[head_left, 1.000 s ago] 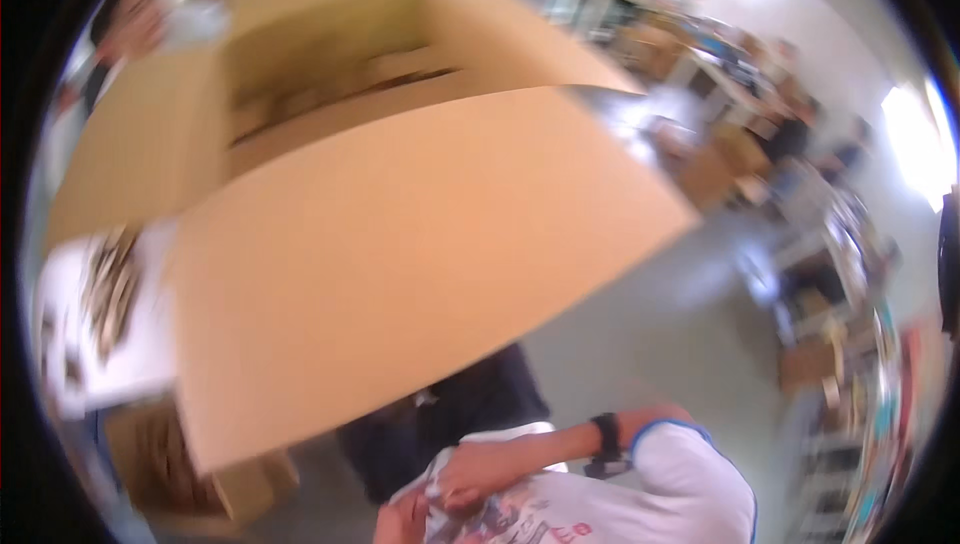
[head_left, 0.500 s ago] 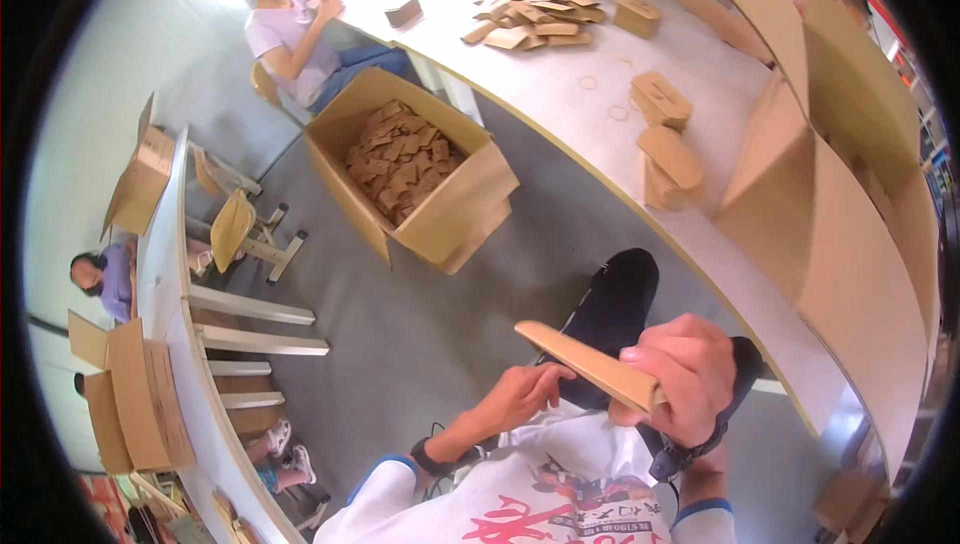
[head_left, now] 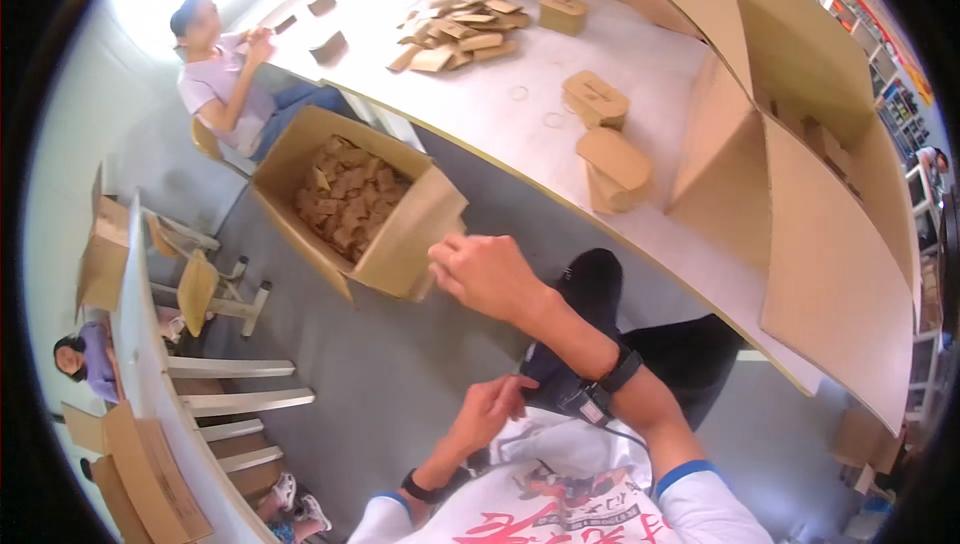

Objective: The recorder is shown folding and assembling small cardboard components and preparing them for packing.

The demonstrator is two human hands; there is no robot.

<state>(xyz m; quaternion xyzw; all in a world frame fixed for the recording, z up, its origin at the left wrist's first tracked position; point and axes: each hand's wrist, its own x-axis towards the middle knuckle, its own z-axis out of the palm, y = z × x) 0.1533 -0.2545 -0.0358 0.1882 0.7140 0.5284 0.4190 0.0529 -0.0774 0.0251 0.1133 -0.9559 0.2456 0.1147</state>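
Observation:
An open cardboard box (head_left: 400, 244) stands on the grey floor, filled with several small brown cardboard pieces (head_left: 345, 199). My right hand (head_left: 485, 274) reaches out to its near right corner, knuckles up and fingers curled at the box's edge. Nothing shows in that hand, and its palm is hidden. A black watch sits on that wrist. My left hand (head_left: 490, 406) rests on my dark trousers by my lap, fingers loose and holding nothing. A black band is on that wrist.
A long white table (head_left: 640, 214) carries folded brown cartons (head_left: 612, 166), a pile of flat pieces (head_left: 455, 39) and a large open cardboard box (head_left: 800, 204). A person in a lilac shirt (head_left: 215, 84) sits at the far left. Wooden chairs (head_left: 205, 289) stand left of the floor box.
Half a second ago both hands were near my chest, the right holding a flat cardboard piece. Now my right hand is stretched out to the floor box without it, and my left has dropped to my lap.

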